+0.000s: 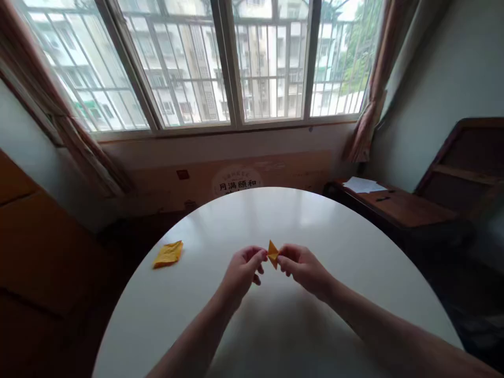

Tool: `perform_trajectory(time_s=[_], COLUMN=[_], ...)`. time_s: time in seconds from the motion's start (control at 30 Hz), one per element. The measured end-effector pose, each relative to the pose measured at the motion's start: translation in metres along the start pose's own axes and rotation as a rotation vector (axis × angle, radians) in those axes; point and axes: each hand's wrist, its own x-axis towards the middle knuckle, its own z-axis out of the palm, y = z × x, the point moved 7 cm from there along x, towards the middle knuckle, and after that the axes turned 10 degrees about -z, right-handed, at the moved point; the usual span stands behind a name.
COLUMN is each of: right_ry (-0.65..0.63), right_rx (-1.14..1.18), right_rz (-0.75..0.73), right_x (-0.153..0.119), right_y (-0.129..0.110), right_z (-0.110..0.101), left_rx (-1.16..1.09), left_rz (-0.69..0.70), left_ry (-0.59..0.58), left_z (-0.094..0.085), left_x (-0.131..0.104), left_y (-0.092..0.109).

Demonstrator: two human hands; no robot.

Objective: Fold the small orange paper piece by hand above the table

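Observation:
A small folded piece of yellow paper (273, 254), with pointed ends at top and bottom, is held just above the white table. My left hand (249, 265) pinches its left side between thumb and forefinger, the other fingers curled beneath. On the opposite side my right hand (301, 265) grips it, also between thumb and fingertips. The fingertips cover parts of the paper's side edges. Farther left on the table lies a flat, crinkled yellow packet or folded sheet (168, 254), which neither hand touches.
The round white table (189, 310) spans the middle of the view. A wooden chair (421, 205) with white papers (363, 185) on its seat stands at the right. Behind are a cardboard panel with printed characters (236, 185), barred windows and tied curtains (364, 131).

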Motion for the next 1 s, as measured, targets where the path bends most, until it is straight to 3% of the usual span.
perform_trajectory(time_s=[0.23,0.47,0.73,1.0], right_ry=[0.0,-0.067,-0.066,-0.03], right_rx=[-0.017,-0.163,-0.033,-0.01], right_rz=[-0.005,-0.127,-0.018,0.023], right_x=[0.001,-0.003,-0.002,-0.003], right_y=[0.004,0.0,0.004,0.002], right_z=[-0.001,0.005,0.007,0.005], left_rx=[0.069,0.065,0.055,0.204], left_rz=[0.173,0.167,0.162,0.197], left_ry=[0.005,0.079,0.104,0.072], left_z=[0.006,0.0,-0.004,0.0], left_x=[-0.005,-0.004,-0.003,-0.004], left_y=[0.007,0.005,0.008,0.008])
